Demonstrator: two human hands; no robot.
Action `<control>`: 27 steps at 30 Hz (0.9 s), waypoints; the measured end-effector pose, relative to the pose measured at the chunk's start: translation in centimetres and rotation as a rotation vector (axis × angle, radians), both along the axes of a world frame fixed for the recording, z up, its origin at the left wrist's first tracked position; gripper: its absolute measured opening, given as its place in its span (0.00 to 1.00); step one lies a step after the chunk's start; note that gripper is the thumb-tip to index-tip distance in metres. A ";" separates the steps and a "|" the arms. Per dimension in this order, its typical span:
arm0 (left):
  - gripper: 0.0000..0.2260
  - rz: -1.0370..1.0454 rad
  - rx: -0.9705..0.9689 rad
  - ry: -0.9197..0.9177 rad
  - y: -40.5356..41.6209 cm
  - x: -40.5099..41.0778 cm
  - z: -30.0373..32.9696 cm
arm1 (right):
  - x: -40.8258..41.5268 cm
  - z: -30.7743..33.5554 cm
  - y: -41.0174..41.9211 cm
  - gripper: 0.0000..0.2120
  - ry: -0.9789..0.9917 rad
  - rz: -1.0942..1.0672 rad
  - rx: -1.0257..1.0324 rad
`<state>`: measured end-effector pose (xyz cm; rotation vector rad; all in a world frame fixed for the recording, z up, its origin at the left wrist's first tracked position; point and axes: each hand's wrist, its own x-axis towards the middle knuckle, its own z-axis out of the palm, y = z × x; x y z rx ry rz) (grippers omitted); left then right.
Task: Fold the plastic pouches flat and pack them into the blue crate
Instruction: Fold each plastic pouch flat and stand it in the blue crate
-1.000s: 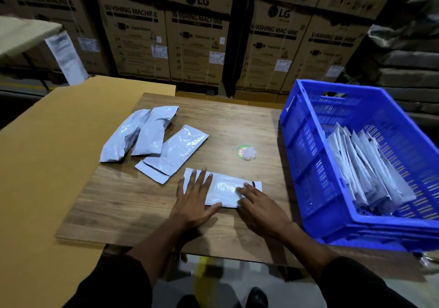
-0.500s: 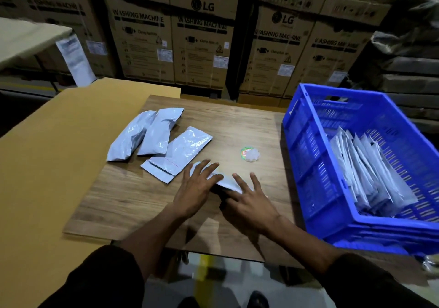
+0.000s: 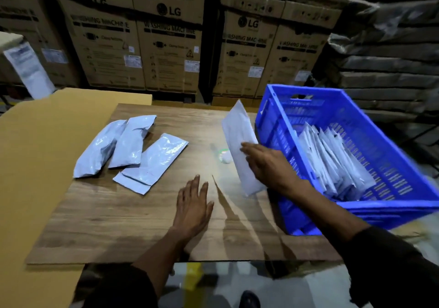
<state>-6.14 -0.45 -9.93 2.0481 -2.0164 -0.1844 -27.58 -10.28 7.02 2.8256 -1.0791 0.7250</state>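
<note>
Right hand [image 3: 268, 165] gripping folded pouch [image 3: 238, 141] upright, long axis pointing up-away, beside blue crate [image 3: 268, 127], left hand [image 3: 193, 203] flat, fingers straight

The wood-grain surface [image 3: 99, 217] carries three grey plastic pouches [image 3: 128, 146] near its far-left corner, lying side by side and overlapping. A small round sticker [image 3: 224, 157] lies near the middle toward the right edge. The blue crate [image 3: 273, 127] sits along the right edge. The left hand [image 3: 193, 206] rests flat near the front edge.
</note>
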 end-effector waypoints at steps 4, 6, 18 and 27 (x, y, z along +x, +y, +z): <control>0.27 -0.068 0.017 -0.041 -1.4 -2.6 0.0 | -2.7 4.3 -1.4 0.15 -0.069 -0.054 -0.079; 0.27 -0.098 0.028 -0.047 -2.0 -3.8 0.1 | -4.4 6.2 -2.1 0.16 -0.123 -0.077 -0.121; 0.27 -0.154 0.110 -0.075 -5.5 -11.7 0.6 | -20.2 11.5 -7.0 0.15 -0.055 -0.340 -0.214; 0.26 -0.104 0.051 -0.089 -6.3 -13.3 0.2 | -27.4 8.6 -8.9 0.16 0.465 -0.567 -0.053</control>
